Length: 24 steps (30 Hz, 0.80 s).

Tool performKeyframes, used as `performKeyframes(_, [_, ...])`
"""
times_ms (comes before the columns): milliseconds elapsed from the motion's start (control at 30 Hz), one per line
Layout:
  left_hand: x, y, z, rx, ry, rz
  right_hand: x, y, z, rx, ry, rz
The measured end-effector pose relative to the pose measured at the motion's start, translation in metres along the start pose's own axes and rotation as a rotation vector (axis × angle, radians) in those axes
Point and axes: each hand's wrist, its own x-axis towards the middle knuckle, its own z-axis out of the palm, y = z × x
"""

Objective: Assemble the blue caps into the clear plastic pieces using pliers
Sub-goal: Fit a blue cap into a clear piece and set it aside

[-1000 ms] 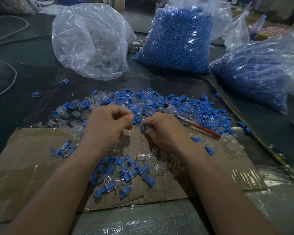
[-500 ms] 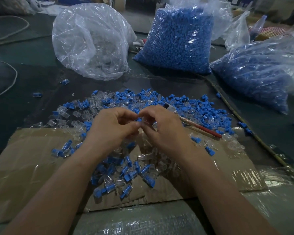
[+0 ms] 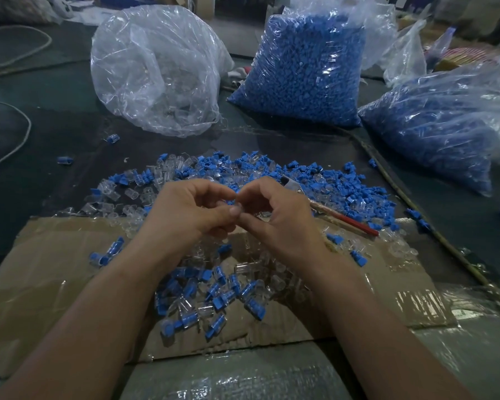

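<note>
1. We see both hands meet at the centre of the frame, just above the cardboard sheet [image 3: 55, 269]. The left hand [image 3: 185, 215] curls in from the left, the right hand [image 3: 277, 217] from the right.
2. Fingertips touch, and pinched between them sits a small clear plastic piece [image 3: 235, 209], with a speck of blue showing just above it. Both hands have their fingers closed on that one little part; we cannot tell whether the blue bit is already seated in it.
3. The pliers [image 3: 324, 204] lie untouched just right of the right hand, metal nose towards the upper left, red handle running down to the lower right, resting on the loose heap.
4. That heap of blue caps [image 3: 358, 192] mixed with clear pieces spreads across the middle of the frame, behind the hands.
5. Below the wrists, on the cardboard, we spot a cluster of assembled pieces [image 3: 214, 295], clear bodies with blue inside.
6. Upper middle: a full bag of blue caps [image 3: 306, 67]. Right edge: a second blue-filled bag [image 3: 445, 122] lying on its side. Upper left: a clear bag [image 3: 156, 73], mostly slack, with transparent parts at its bottom.
</note>
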Motion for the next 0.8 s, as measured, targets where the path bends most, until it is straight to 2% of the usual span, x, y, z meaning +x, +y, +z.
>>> performKeyframes(100, [0.001,-0.001,-0.001,-0.032,0.101,0.025,0.001,0.002,-0.001,0.0,-0.017,0.1])
performKeyframes(167, [0.002,-0.001,-0.005,-0.056,0.167,0.05,0.0,0.003,-0.003,-0.067,-0.108,0.143])
performKeyframes(267, [0.004,-0.001,-0.005,-0.068,0.192,0.067,-0.002,-0.002,0.0,-0.197,-0.333,0.059])
performKeyframes(367, [0.004,-0.002,-0.003,-0.082,0.203,0.057,-0.003,-0.006,0.003,-0.328,-0.443,-0.037])
performKeyframes(567, [0.002,-0.002,-0.002,-0.02,0.123,0.075,-0.002,-0.003,0.003,-0.364,-0.403,0.007])
performKeyframes(800, [0.004,-0.005,0.004,-0.063,0.063,0.039,-0.007,0.0,-0.017,-0.098,-0.046,0.154])
